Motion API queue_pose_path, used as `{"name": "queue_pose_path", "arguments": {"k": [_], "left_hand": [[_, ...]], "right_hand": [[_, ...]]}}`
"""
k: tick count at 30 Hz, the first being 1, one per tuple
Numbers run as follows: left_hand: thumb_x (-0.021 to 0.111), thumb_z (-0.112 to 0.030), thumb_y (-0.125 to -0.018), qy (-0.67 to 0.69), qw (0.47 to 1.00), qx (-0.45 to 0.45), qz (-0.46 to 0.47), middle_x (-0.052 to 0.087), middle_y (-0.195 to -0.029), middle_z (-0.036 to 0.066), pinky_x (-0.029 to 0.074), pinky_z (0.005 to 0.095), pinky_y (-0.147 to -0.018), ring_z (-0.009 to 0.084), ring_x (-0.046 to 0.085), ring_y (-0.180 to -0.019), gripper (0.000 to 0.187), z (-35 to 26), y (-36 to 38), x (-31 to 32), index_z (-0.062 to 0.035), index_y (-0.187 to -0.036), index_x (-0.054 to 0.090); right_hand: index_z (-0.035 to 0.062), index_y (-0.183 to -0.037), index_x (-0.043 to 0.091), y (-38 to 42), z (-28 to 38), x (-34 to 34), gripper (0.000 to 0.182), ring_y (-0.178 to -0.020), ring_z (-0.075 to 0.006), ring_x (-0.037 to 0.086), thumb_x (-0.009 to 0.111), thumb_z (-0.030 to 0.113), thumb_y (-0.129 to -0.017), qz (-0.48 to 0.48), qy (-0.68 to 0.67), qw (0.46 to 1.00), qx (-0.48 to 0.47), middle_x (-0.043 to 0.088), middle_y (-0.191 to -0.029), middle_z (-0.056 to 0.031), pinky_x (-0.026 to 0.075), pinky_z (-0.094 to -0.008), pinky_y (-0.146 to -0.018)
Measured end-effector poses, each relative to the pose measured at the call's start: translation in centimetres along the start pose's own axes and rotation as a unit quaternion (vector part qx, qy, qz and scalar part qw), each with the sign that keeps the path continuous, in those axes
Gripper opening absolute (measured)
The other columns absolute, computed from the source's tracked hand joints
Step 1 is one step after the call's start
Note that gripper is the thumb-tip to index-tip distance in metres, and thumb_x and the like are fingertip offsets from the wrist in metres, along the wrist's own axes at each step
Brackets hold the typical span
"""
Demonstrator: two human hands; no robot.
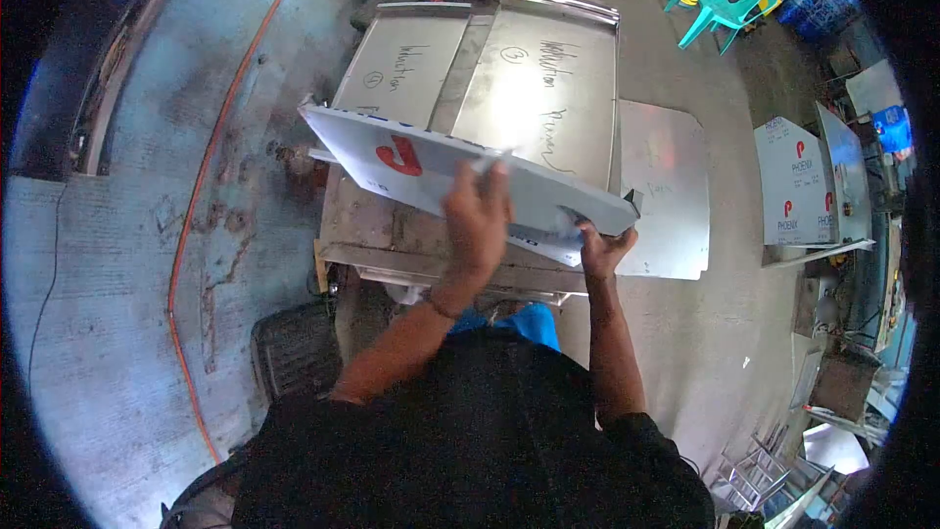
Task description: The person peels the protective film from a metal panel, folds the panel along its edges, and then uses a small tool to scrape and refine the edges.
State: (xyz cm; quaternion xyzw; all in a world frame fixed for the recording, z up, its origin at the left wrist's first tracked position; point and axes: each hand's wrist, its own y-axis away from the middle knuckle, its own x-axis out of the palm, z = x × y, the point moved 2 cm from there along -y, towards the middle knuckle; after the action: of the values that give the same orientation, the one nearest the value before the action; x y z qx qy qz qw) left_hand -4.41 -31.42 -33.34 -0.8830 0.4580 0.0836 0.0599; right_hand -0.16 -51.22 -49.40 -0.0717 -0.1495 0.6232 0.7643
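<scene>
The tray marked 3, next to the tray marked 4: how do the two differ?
The tray marked 3 looks wider and longer, its far end reaching beyond that of the tray marked 4.
The tray marked 3 lies on the right and carries a bright glare; the tray marked 4 lies on the left and looks duller.
Both are metal, with dark handwriting, and the held panel partly hides each.

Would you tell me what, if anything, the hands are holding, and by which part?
A panel with a red mark: the right hand holds its right end; the blurred left hand is at its upper edge, mid-length.
</scene>
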Motion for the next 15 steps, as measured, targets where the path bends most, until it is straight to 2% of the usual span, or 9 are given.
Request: {"name": "queue_pose_path", "arguments": {"k": [2,3,4,6,8,9,11,13,15], "left_hand": [[0.057,-0.028,-0.100,0.025,0.999,0.011,0.029,0.056,-0.061,0.003,0.040,0.0255,-0.042,0.0101,0.055,-0.049,0.027,0.3,1.5,2.0,-0.0021,-0.094,0.054],[0.056,-0.031,-0.100,0.049,0.997,0.021,0.059,0.054,-0.060,0.001,0.036,0.0224,-0.040,0.0080,0.053,-0.049,0.027,0.1,1.9,2.7,-0.0049,-0.094,0.053],[0.056,-0.031,-0.100,0.049,0.997,0.022,0.059,0.054,-0.060,0.001,0.036,0.0224,-0.040,0.0080,0.053,-0.049,0.027,0.2,1.6,2.4,-0.0049,-0.094,0.053],[0.057,-0.033,-0.100,0.065,0.997,0.031,-0.014,0.053,-0.058,0.000,0.038,0.0241,-0.041,0.0088,0.053,-0.049,0.030,0.3,0.1,0.5,-0.0044,-0.094,0.053],[0.057,-0.033,-0.100,0.069,0.997,0.008,-0.033,0.054,-0.058,0.001,0.038,0.0241,-0.041,0.0084,0.053,-0.048,0.030,0.2,0.1,0.9,-0.0039,-0.094,0.054],[0.057,-0.032,-0.100,0.024,1.000,0.019,0.003,0.055,-0.058,0.001,0.038,0.0236,-0.041,0.0081,0.053,-0.048,0.030,-0.2,1.2,2.1,-0.0038,-0.093,0.052],[0.056,-0.032,-0.100,-0.020,0.999,0.029,0.038,0.055,-0.058,0.002,0.038,0.0231,-0.041,0.0078,0.053,-0.047,0.030,-0.4,2.7,3.9,-0.0038,-0.092,0.051],[0.056,-0.032,-0.101,0.016,0.996,0.051,0.072,0.056,-0.057,0.002,0.038,0.0230,-0.041,0.0079,0.052,-0.047,0.029,-0.7,3.3,5.1,-0.0036,-0.095,0.052],[0.056,-0.031,-0.101,0.017,0.999,0.024,0.046,0.056,-0.057,0.002,0.039,0.0241,-0.041,0.0090,0.053,-0.047,0.029,-1.0,2.5,3.7,-0.0026,-0.097,0.053]], "right_hand": [[-0.0052,-0.122,0.048,-0.3,1.2,0.4,0.075,-0.095,-0.0213,0.062,0.092,0.023,-0.068,0.026,-0.048,0.997,0.059,0.061,-0.104,-0.0112,0.052,-0.0344,-0.086],[-0.0052,-0.122,0.048,-0.4,1.4,0.3,0.075,-0.095,-0.0213,0.062,0.092,0.023,-0.068,0.026,-0.048,0.997,0.058,0.061,-0.104,-0.0112,0.052,-0.0344,-0.086],[-0.0048,-0.123,0.048,-0.4,1.6,0.2,0.076,-0.095,-0.0212,0.062,0.090,0.029,-0.070,0.040,-0.037,0.996,0.074,0.061,-0.104,-0.0112,0.052,-0.0343,-0.086],[-0.0045,-0.124,0.048,-0.2,1.8,0.1,0.077,-0.095,-0.0210,0.062,0.088,0.035,-0.072,0.048,-0.026,0.994,0.091,0.061,-0.105,-0.0112,0.052,-0.0342,-0.085],[-0.0045,-0.125,0.047,-0.3,2.2,0.1,0.080,-0.090,-0.0209,0.063,0.082,0.048,-0.076,0.051,-0.007,0.998,0.033,0.061,-0.104,-0.0113,0.053,-0.0346,-0.080],[-0.0045,-0.125,0.047,-0.2,1.8,0.1,0.080,-0.090,-0.0209,0.063,0.082,0.048,-0.076,0.049,-0.005,0.998,0.033,0.061,-0.104,-0.0113,0.053,-0.0346,-0.080],[-0.0050,-0.125,0.047,0.0,1.0,0.1,0.084,-0.088,-0.0208,0.063,0.074,0.059,-0.079,-0.003,0.103,0.995,0.002,0.062,-0.102,-0.0122,0.053,-0.0351,-0.077],[-0.0053,-0.122,0.050,-0.4,1.7,0.7,0.081,-0.087,-0.0214,0.064,0.070,0.062,-0.081,0.000,0.076,0.997,-0.021,0.062,-0.099,-0.0128,0.053,-0.0351,-0.075],[-0.0056,-0.118,0.053,-0.5,1.6,0.6,0.079,-0.086,-0.0220,0.064,0.065,0.064,-0.083,0.000,0.049,0.998,-0.040,0.063,-0.095,-0.0134,0.053,-0.0351,-0.073]]}}
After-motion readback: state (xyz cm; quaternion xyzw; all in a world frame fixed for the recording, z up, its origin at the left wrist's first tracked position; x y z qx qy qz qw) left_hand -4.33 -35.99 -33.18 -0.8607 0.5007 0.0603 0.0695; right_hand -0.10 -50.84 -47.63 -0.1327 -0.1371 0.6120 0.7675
